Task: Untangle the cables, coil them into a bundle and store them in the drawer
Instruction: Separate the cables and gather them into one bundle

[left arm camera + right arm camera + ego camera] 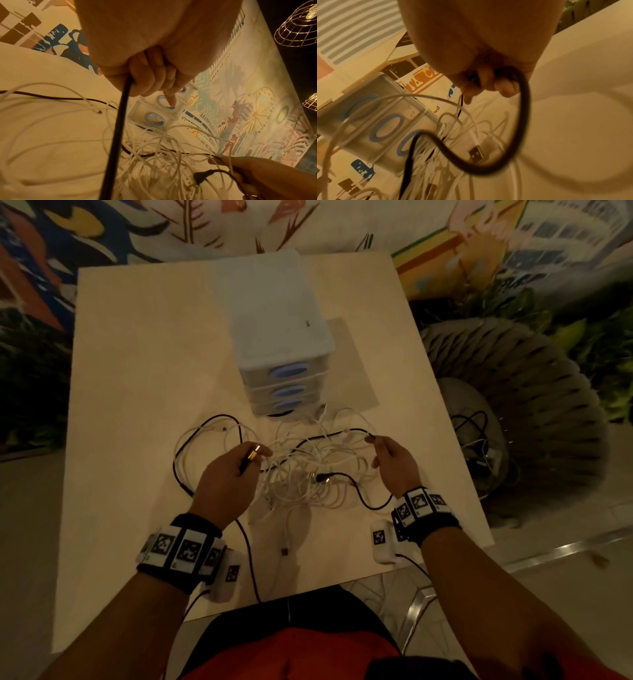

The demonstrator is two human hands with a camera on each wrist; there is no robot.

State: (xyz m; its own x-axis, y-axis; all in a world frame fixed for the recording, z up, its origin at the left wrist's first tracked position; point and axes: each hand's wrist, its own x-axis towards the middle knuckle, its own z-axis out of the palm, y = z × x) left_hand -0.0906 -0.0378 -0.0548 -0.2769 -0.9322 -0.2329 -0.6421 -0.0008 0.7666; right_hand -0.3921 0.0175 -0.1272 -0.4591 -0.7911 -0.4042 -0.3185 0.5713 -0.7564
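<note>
A tangle of white cables lies on the white table, in front of a small drawer unit whose three blue-handled drawers are closed. A black cable threads through the tangle. My left hand grips its gold-tipped plug at the tangle's left; in the left wrist view the fingers curl round the black cable. My right hand pinches the same black cable at the right, and in the right wrist view that cable loops below the fingers.
A woven grey chair stands close to the table's right edge, with more cables on its seat. A white cable's USB end trails toward the table's front edge. A clear mat lies under the drawer unit. A painted wall rises behind.
</note>
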